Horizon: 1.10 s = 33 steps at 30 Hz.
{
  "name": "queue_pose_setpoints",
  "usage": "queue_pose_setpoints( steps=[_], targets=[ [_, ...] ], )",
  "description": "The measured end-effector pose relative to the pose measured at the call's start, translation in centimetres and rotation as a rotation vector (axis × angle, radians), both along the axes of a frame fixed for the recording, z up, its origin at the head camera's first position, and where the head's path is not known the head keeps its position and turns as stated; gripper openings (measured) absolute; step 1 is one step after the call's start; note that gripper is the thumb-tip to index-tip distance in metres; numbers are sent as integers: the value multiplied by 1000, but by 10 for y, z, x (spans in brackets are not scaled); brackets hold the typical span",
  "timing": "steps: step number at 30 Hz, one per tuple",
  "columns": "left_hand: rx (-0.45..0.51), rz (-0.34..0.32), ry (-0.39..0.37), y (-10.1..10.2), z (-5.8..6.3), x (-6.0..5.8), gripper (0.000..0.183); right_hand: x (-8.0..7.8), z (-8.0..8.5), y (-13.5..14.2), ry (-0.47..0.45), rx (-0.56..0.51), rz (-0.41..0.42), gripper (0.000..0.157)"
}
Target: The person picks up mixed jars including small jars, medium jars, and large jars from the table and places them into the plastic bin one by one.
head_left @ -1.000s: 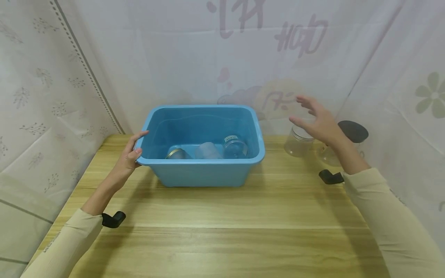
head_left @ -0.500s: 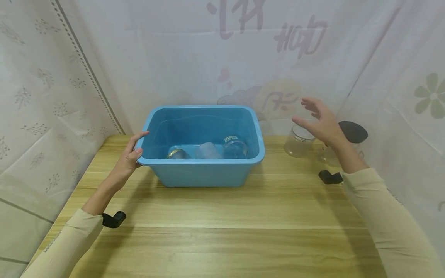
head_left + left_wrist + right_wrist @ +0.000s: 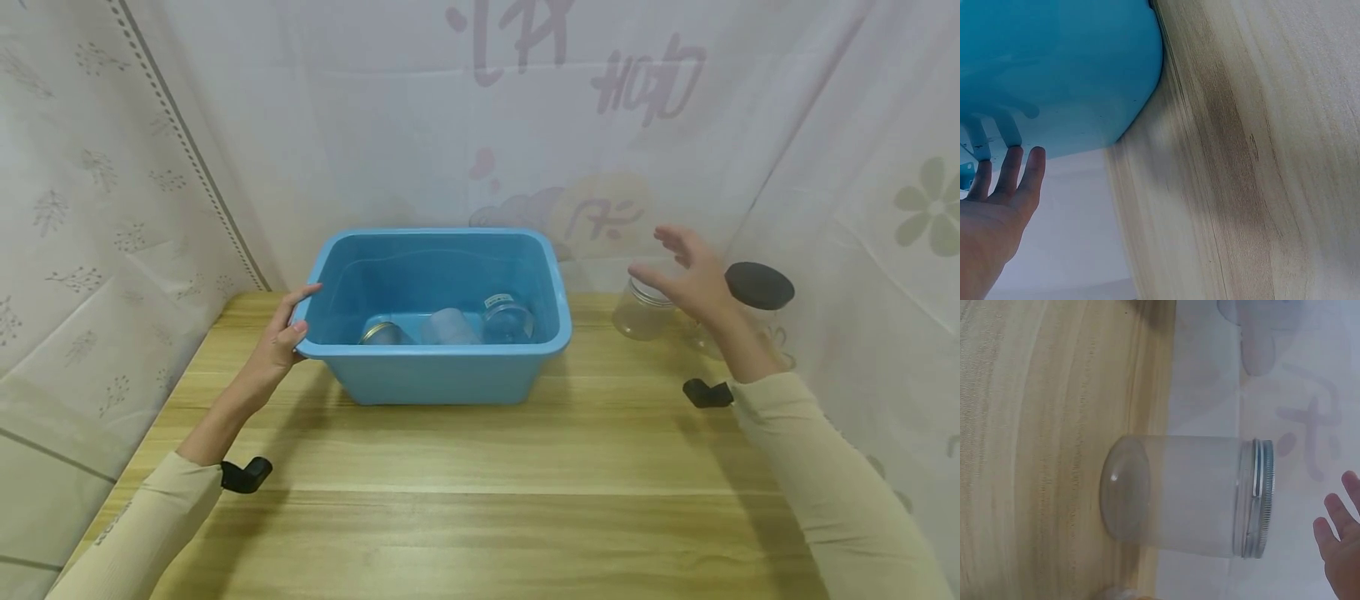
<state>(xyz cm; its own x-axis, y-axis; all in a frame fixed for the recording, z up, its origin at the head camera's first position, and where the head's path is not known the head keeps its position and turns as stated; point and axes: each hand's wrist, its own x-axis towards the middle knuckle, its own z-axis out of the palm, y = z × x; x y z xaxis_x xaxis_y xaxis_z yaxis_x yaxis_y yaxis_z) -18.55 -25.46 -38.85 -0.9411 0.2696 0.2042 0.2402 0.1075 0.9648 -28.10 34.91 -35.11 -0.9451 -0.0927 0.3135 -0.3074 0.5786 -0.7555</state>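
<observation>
My left hand (image 3: 272, 346) grips the left rim of a blue plastic tub (image 3: 435, 375). Its fingertips (image 3: 1035, 156) meet the tub's outer wall in the left wrist view. Inside the tub lie a jar with a gold-coloured rim (image 3: 382, 333), a frosted clear container (image 3: 450, 326) and a clear jar with a label (image 3: 507, 321). At the right, my right hand (image 3: 693, 279) hovers with thumb and fingers spread, holding nothing. Below it stands an upright clear jar with a silver screw lid (image 3: 1191, 497). The right wrist view shows a gap between the fingers and that lid.
Behind my right wrist stands another clear container with a black lid (image 3: 759, 286), partly hidden by the arm. Patterned white curtains (image 3: 420, 125) close off the back and both sides of the wooden table (image 3: 480, 492).
My right hand has dropped a little and shifted slightly right, closer to the silver-lidded jar. The left hand and the tub stay put.
</observation>
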Motion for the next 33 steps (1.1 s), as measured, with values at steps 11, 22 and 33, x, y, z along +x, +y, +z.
queue_pose_setpoints(
  steps=[11,22,33],
  targets=[
    [-1,-6,7,0,0,-1,53,-2,-11,3,-40,-19,-84,94],
    [-12,-2,8,0,-1,0,54,-4,-28,7,-30,-14,-147,105],
    [-57,8,18,-1,-1,-1,54,-7,-49,9,-27,-76,-204,110]
  ],
)
